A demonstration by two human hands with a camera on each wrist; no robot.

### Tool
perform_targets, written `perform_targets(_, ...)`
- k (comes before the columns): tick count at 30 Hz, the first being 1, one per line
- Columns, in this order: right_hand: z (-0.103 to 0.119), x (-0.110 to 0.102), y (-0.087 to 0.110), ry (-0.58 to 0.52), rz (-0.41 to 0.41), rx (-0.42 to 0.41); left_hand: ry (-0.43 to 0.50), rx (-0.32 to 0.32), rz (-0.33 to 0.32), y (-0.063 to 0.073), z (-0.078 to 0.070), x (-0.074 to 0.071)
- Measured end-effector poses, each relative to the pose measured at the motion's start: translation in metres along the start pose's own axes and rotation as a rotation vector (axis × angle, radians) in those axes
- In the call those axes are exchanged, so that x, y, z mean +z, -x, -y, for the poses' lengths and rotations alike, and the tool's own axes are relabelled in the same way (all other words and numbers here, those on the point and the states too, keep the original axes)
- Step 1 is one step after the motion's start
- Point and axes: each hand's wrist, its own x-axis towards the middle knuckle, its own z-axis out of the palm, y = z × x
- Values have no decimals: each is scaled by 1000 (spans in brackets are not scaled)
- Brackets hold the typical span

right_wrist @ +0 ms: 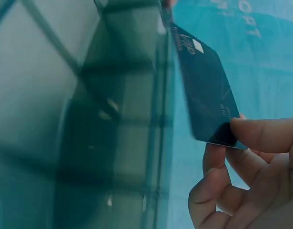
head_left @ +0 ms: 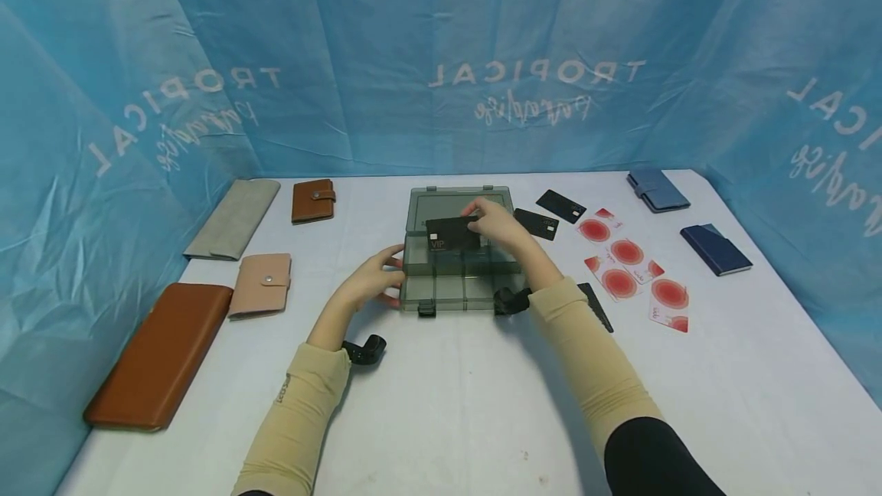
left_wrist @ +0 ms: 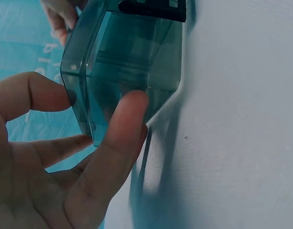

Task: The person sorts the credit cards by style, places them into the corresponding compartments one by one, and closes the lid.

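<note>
L hand point(head_left: 376, 279) grips box point(head_left: 448, 303) by near side, prob to steady it. R hand point(head_left: 498, 226) pinches blk card point(head_left: 451, 234) by one end over box, likely keeping its face clear. Loose cards point(head_left: 627, 252) lie right of R hand, prob for reach.

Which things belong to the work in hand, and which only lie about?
Working:
right hand, pinching the VIP card
left hand, holding the tinted box

Seemingly lying about:
long brown wallet
grey wallet
pink wallet
small brown wallet
blue wallet
navy wallet
red-and-white cards
loose black cards
</note>
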Motion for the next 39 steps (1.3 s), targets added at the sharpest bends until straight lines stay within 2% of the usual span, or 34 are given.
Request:
perform_targets(9, 4, 31, -14, 153, 33, -13, -4, -1, -4, -1, 2, 0)
perform_targets(16, 3, 36, -15, 244, 19, 11, -3, 0, -6, 0, 0, 0)
perform_targets(20, 4, 37, -13, 332, 25, 18, -7, 17, 2, 1, 0, 1)
perform_targets(24, 5, 37, -10, 425, 77, 29, -9, 23, 5, 1, 1, 0)
perform_targets(28, 6, 37, -8, 473, 195, 25, -7, 14, -2, 0, 3, -1)
perform_targets(30, 7, 35, -5, 458, 231, 19, -5, 7, -4, 0, 3, -1)
perform_targets(32, 7, 29, 0, 417, 231, -2, -5, 6, -5, 0, 3, 0)
perform_targets(39, -1, -21, 14, 207, 84, -125, 1, 1, -4, -1, 4, 0)
